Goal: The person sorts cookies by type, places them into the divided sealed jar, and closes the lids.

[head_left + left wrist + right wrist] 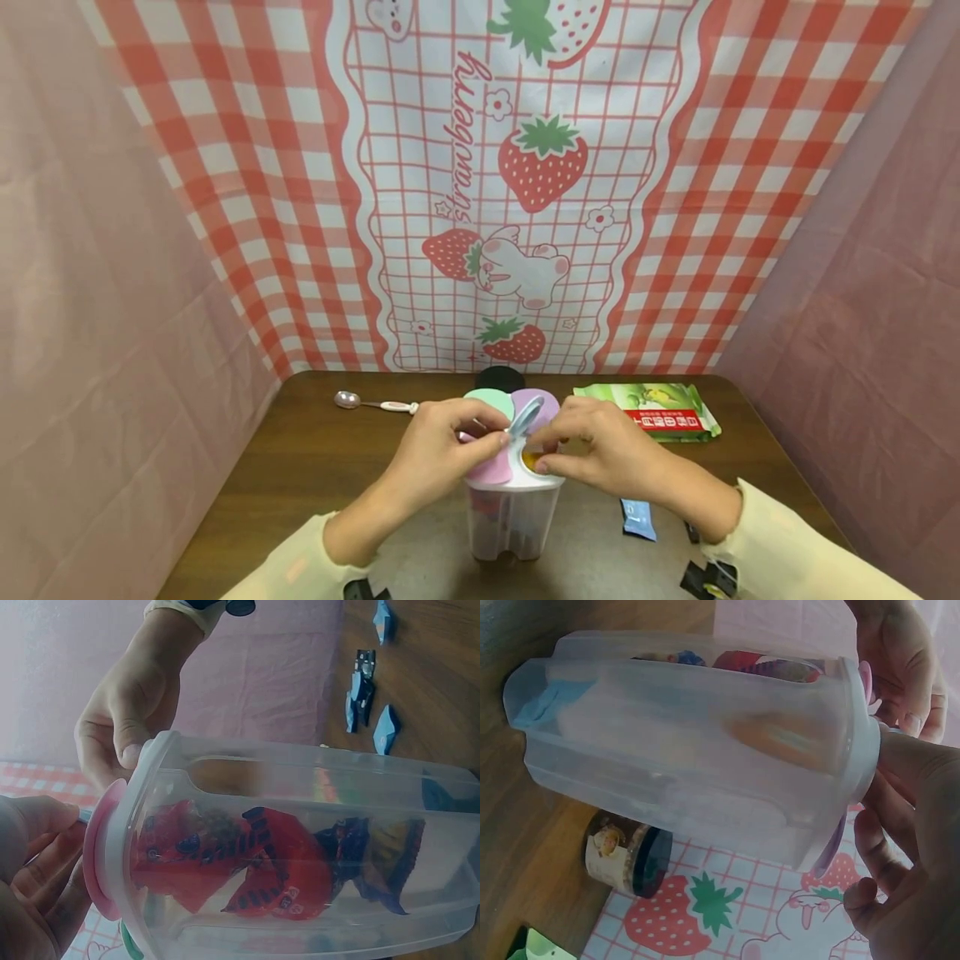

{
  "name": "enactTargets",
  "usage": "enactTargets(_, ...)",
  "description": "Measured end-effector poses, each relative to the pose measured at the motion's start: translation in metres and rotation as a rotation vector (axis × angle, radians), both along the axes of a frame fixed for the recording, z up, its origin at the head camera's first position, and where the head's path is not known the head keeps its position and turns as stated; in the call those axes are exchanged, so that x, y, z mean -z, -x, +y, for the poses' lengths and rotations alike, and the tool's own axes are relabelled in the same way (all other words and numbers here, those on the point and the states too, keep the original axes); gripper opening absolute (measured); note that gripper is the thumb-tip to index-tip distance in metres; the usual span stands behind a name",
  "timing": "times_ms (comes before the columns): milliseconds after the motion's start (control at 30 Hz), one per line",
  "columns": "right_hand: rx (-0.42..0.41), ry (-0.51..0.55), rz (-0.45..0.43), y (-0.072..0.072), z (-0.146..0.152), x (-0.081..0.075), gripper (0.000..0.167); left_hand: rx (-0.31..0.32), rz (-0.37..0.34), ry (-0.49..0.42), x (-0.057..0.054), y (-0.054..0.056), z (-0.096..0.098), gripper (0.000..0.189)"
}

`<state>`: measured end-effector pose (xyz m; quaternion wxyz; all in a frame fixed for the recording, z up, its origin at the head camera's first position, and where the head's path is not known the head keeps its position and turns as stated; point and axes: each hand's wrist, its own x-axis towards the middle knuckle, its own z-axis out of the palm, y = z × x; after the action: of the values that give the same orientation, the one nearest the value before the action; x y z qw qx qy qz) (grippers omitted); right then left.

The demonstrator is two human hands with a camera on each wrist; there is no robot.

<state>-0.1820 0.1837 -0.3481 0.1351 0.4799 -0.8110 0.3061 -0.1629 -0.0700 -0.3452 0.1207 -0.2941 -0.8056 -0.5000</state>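
Observation:
A clear plastic storage box (513, 529) with a white rim stands upright, its top carrying pink, mint and purple flaps. My left hand (442, 446) pinches the raised light blue flap (528, 417) between thumb and fingers. Over the uncovered round opening, my right hand (600, 446) has thumb and index finger bent and apart at the rim. An orange-brown item (784, 739) shows blurred inside the box, just below the opening and clear of the fingertips. Red packets (289, 862) fill another compartment. A light blue packet (555, 701) lies at the bottom of one.
A white-handled spoon (378, 405) lies at the left. Behind the box stands a black-lidded jar (500, 379). A green and red package (656, 412) is at the back right, and small blue sachets (638, 520) lie near my right forearm.

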Motion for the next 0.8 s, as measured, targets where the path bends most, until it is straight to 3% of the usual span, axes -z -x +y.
enactTargets(267, -0.059, 0.068, -0.064, 0.001, 0.008, 0.001, 0.020, -0.007, -0.002, 0.000, 0.000, 0.000, 0.000, 0.011)
enactTargets(367, -0.046, 0.072, -0.097, 0.002, 0.014, 0.001, 0.023, -0.011, -0.006, 0.000, 0.000, 0.000, 0.000, 0.011)
enactTargets(533, 0.012, 0.053, -0.134, 0.003, 0.031, 0.000, 0.023, -0.018, -0.013, 0.004, -0.001, 0.000, 0.001, 0.011)
enactTargets(633, 0.068, 0.058, -0.102, 0.006, 0.046, 0.001, 0.026, -0.022, -0.016, 0.004, -0.001, 0.000, 0.001, 0.011)
enactTargets(800, 0.193, 0.058, -0.097, 0.014, 0.077, 0.016, 0.032, -0.024, -0.021, 0.000, -0.001, -0.001, 0.001, 0.011)
